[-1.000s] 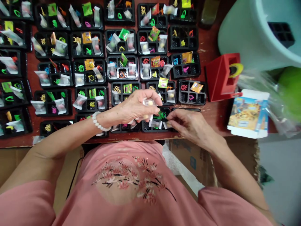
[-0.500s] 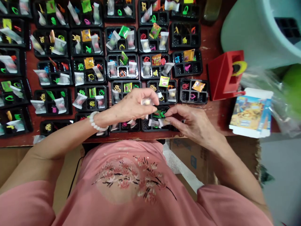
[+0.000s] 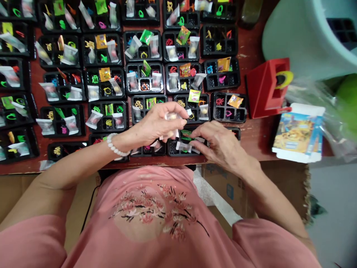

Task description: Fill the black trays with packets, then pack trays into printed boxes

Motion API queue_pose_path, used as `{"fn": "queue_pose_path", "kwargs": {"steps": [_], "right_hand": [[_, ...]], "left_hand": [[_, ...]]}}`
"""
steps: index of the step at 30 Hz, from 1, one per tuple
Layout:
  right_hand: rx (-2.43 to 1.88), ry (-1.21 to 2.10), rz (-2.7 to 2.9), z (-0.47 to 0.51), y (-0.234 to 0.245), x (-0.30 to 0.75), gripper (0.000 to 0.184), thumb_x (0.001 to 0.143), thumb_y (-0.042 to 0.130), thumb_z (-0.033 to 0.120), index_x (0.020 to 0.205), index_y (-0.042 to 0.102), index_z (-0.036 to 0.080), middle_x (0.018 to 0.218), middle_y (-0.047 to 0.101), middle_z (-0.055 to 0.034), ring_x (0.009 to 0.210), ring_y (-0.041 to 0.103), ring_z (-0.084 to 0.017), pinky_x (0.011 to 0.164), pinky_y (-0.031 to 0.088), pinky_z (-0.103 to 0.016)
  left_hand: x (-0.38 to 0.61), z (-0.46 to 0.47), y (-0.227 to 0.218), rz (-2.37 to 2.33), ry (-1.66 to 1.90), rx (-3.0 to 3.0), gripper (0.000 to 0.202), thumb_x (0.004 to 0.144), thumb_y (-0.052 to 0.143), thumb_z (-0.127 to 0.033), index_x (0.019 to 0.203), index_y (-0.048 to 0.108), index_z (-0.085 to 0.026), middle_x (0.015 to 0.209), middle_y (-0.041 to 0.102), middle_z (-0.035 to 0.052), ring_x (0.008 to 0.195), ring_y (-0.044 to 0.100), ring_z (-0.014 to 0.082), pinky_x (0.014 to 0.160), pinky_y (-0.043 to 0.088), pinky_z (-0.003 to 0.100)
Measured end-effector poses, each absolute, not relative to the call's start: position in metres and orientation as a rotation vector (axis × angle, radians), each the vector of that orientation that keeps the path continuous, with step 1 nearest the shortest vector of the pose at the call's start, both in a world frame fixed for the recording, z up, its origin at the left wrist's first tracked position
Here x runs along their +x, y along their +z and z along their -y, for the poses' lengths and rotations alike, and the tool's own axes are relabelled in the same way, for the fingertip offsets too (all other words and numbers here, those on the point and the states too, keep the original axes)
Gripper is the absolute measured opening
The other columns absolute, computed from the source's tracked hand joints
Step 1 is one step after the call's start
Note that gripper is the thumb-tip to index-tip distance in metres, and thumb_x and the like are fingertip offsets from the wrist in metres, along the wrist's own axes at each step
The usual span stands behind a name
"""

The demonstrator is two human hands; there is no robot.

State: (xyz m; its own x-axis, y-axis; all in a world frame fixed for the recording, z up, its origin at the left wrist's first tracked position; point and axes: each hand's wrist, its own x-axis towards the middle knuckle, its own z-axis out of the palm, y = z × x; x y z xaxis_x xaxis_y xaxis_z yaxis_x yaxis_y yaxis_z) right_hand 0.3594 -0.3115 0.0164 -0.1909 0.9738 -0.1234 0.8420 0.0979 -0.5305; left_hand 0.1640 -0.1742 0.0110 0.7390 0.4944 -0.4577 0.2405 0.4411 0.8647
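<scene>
The left hand (image 3: pixel 154 126) has lifted slightly, its fingers pinched around a clear packet (image 3: pixel 171 116).

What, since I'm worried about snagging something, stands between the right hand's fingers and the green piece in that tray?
Nothing visible: the fingers sit right beside the green piece in the black tray. The left hand, pinching a clear packet, is off to the left, not between them.
</scene>
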Motion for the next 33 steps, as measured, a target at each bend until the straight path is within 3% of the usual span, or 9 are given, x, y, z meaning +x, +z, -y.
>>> {"fn": "queue_pose_path", "kwargs": {"steps": [9,18,24,29,33], "right_hand": [[-1.929,0.605,2.455,0.309,0.015,0.324,0.021,0.102,0.061,0.025,0.118,0.073,0.019,0.1,0.068,-0.0118,0.09,0.056,-0.026,0.069,0.036,-0.035],[-1.842,0.866,2.162,0.303,0.024,0.336,0.014,0.103,0.063,0.027,0.095,0.071,0.018,0.097,0.067,-0.0077,0.082,0.06,-0.019,0.068,0.041,-0.03],[-1.713,1.016,1.609,0.298,0.034,0.341,0.022,0.099,0.073,0.04,0.087,0.069,0.021,0.084,0.069,-0.0025,0.072,0.06,-0.015,0.068,0.045,-0.029],[-1.726,1.171,1.757,0.3,0.011,0.325,0.02,0.1,0.07,0.034,0.088,0.071,0.019,0.088,0.072,-0.0039,0.074,0.062,-0.015,0.069,0.042,-0.028],[-1.84,1.061,1.862,0.303,0.002,0.319,0.013,0.102,0.065,0.031,0.102,0.072,0.02,0.1,0.075,-0.0061,0.083,0.066,-0.017,0.073,0.042,-0.028]], "left_hand": [[0.156,0.166,0.01,-0.777,0.285,0.945,0.029,0.075,0.09,-0.027,0.093,0.07,-0.017,0.075,0.072,0.0022,0.048,0.061,0.0085,0.039,0.04,0.018],[0.151,0.161,0.014,-0.784,0.318,0.884,0.025,0.077,0.084,-0.019,0.095,0.068,-0.016,0.074,0.071,0.0022,0.05,0.065,0.01,0.04,0.041,0.017],[0.151,0.155,0.02,-0.791,0.324,0.787,0.031,0.076,0.079,-0.011,0.105,0.067,-0.015,0.089,0.074,0.0038,0.064,0.073,0.0142,0.052,0.053,0.022],[0.149,0.15,0.023,-0.771,0.309,0.725,0.042,0.071,0.074,0.0,0.11,0.068,-0.015,0.092,0.073,0.0031,0.075,0.074,0.0154,0.065,0.061,0.027],[0.15,0.151,0.02,-0.745,0.303,0.715,0.049,0.068,0.081,0.001,0.112,0.068,-0.015,0.095,0.073,0.0037,0.075,0.074,0.0149,0.069,0.063,0.028]]}}
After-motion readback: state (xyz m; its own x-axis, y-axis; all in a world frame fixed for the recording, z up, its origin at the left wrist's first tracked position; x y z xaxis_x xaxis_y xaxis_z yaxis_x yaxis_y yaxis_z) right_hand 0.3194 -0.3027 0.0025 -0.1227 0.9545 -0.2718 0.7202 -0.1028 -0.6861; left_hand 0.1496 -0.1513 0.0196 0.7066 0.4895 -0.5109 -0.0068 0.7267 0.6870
